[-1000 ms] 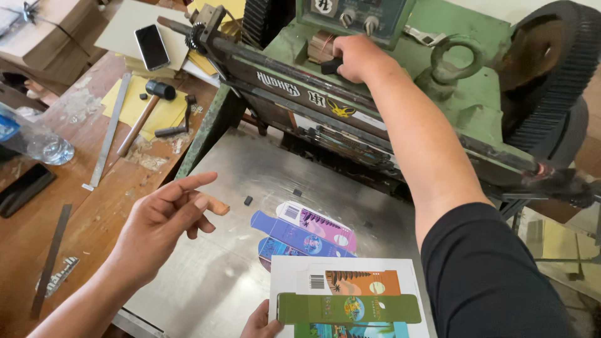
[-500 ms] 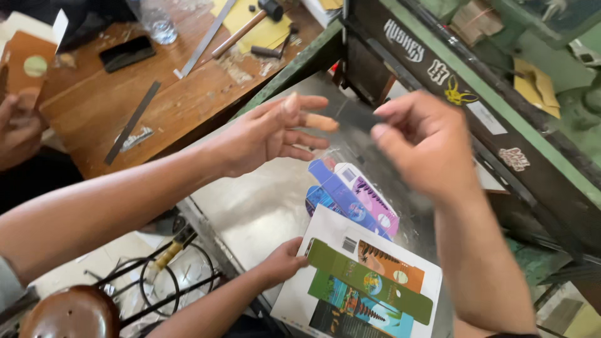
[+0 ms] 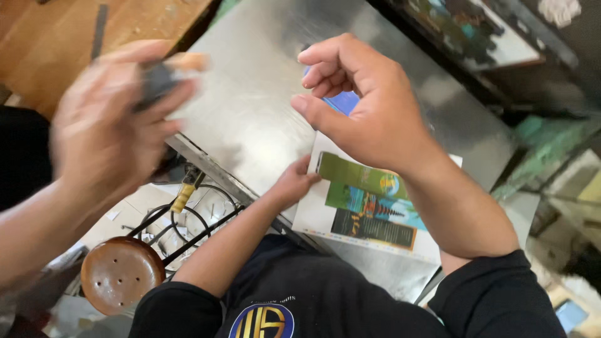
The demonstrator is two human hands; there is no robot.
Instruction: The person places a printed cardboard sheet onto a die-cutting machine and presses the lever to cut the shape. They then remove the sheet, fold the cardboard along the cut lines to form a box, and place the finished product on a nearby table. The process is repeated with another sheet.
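Right hand (image 3: 369, 106) hovers over printed sheet (image 3: 350, 228), nearer; fingers curled narrow, contents unclear. Blurred left hand (image 3: 113, 125) grips dark piece (image 3: 156, 81).

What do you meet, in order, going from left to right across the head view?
Another person's blurred hand → left hand gripping the printed sheet by its edge → right hand, raised with fingers curled → green machine part.

A small dark piece (image 3: 156, 81), blurred, sits pinched in the raised left hand (image 3: 113, 125). A white printed sheet (image 3: 369, 200) with green, blue and black picture strips lies flat on the metal tabletop (image 3: 250, 112), overhanging its near edge.
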